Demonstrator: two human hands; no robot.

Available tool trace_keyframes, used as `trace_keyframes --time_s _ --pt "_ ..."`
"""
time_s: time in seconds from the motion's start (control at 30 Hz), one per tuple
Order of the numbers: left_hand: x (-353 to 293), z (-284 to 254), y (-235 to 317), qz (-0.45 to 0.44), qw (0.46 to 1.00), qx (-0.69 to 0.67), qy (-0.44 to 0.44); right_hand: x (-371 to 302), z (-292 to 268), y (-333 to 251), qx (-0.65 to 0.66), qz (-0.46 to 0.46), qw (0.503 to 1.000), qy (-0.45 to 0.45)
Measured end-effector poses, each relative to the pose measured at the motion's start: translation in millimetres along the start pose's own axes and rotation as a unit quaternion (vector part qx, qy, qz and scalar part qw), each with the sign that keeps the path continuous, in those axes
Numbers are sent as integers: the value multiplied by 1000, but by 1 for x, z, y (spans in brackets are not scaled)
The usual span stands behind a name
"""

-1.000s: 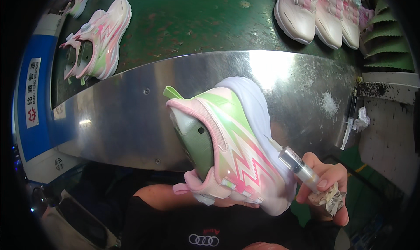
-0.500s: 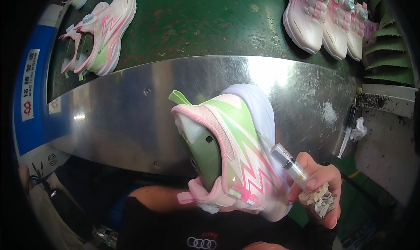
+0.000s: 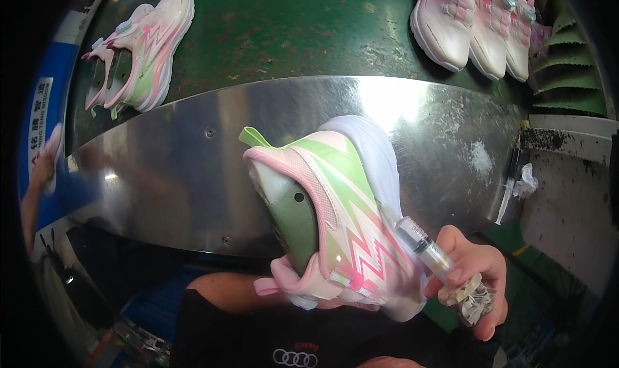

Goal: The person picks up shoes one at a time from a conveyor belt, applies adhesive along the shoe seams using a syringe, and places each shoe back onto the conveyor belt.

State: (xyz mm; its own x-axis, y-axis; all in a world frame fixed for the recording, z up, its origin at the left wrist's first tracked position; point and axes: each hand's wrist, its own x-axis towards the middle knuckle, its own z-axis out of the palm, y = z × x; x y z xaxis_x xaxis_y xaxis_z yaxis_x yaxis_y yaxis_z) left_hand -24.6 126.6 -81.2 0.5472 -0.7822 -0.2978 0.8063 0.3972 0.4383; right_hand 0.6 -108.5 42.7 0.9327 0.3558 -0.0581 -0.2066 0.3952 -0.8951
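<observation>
Someone's right hand (image 3: 478, 265) is curled around the rear end of a clear syringe (image 3: 425, 247), with a crumpled pale wad (image 3: 474, 298) in its grasp too. The syringe's thin tip points at the seam above the white sole (image 3: 369, 150) of a pink, white and green sneaker (image 3: 348, 203), touching or just beside it. That sneaker is raised in front of a black shirt (image 3: 238, 332), toe angled down to the right, a green last (image 3: 295, 220) inside it. Most of the left hand (image 3: 353, 306) is hidden underneath, so I can't tell how closed it is. Matching sneakers (image 3: 442, 33) stand on the green worktop (image 3: 296, 36).
</observation>
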Motion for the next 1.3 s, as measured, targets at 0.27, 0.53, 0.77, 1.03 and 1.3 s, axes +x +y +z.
trace_keyframes --time_s 0.27,0.53,0.77,1.03,1.3 --pt "-4 1 -1 -10 1000 -4 2 -19 -8 -10 -20 17 1000 -2" --pt "-7 6 -1 -16 1000 -4 8 -29 -12 -7 17 13 1000 22" --pt "-11 6 4 -16 1000 4 22 -39 -14 -5 12 9 1000 18" --pt "-15 8 6 -17 999 22 25 -51 -38 -20 -84 -149 984 57" --pt "-21 21 -17 -45 991 121 -24 -47 -79 20 -299 -193 888 293"
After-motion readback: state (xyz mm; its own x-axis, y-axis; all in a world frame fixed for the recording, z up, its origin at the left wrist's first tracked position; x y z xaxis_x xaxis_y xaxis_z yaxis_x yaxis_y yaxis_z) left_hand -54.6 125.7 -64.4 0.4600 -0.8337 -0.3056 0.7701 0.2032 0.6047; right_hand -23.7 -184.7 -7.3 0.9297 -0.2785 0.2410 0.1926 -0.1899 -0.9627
